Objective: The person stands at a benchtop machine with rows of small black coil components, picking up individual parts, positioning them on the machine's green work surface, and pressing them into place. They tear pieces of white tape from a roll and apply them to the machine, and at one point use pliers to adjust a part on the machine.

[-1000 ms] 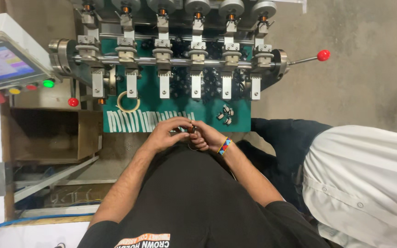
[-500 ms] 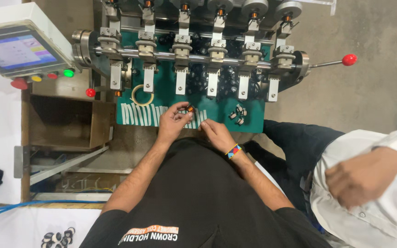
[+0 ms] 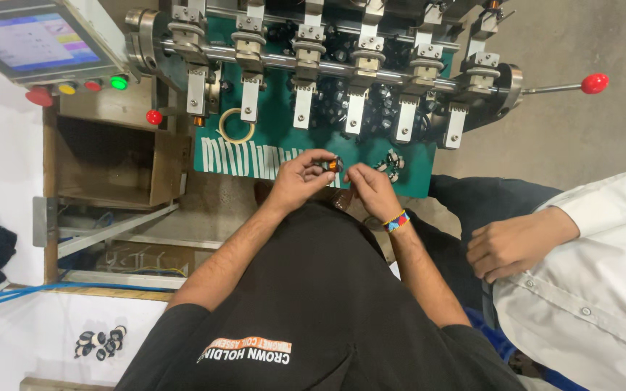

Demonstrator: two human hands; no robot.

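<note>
A small dark coil (image 3: pixel 333 165) is pinched by the left hand (image 3: pixel 300 177) over the green desk (image 3: pixel 277 137). The right hand (image 3: pixel 372 190) is held just beside it, fingers curled; its grasp cannot be told.

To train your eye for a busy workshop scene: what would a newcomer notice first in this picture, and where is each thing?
First, the two hands at centre: the left hand pinches a small ring-shaped part, and the right hand meets it. Above them runs the machine with its row of metal clamps over a green plate, its red-knobbed lever sticking out to the right. At upper left glows a screen above coloured buttons.
</note>
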